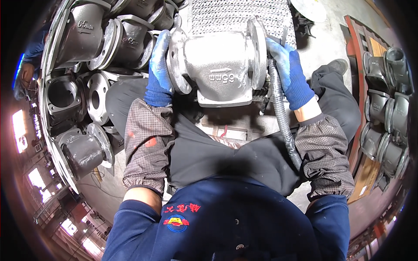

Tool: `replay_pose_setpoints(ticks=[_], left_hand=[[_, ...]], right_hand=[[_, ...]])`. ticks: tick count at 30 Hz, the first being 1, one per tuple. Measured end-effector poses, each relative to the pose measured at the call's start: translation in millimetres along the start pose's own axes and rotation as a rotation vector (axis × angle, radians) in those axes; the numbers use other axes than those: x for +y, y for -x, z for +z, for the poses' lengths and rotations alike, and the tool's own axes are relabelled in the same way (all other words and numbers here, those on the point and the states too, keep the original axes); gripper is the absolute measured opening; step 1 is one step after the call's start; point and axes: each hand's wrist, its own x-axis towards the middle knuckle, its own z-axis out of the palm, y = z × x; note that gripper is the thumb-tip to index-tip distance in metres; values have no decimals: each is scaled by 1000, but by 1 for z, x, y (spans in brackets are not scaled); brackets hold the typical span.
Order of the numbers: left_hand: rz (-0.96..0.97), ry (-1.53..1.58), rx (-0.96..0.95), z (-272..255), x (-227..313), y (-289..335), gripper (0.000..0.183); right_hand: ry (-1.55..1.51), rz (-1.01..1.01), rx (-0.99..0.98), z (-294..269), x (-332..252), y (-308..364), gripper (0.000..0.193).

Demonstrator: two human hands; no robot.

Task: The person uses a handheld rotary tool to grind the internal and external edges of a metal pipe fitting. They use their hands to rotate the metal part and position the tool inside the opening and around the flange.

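Observation:
A silver-grey flanged valve body casting lies across in front of me above my knees, with raised markings and an arrow on its face. My left hand, in a blue glove, is pressed to the outside of its left flange, fingers pointing away from me. On the opposite side, my right hand, gloved alike, grips around the right flange; its fingertips are partly hidden behind the rim. Between them the casting is held with its square flange toward me. A ribbed grey hose hangs just beside my right hand and runs down to my sleeve.
Beyond the casting is a metal grid work surface. Several similar castings are heaped at my left. More castings sit by a red-brown frame at the right. A person's hand shows at the far left.

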Motion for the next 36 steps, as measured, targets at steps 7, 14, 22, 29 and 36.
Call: replay_pose_setpoints(ticks=[7,14,22,29,36], left_hand=[[28,-51,-47,-12,-6,-2,39],[-69,93,-89,-21,-2,15,43],[-115,32,20,-3,6,32,54],[369,-635,-209,-18,0,23,44],[-114,282,-270,4,12,26,55]], right_hand=[[-26,188,60,-2,-11,25,38],[-186,216,72,6,-14,51,33],[-123,197,62,5,-6,61,37],[122,-237,210,-5,-52,55,22],[-390,-131,-228,116,-69,69,36]])
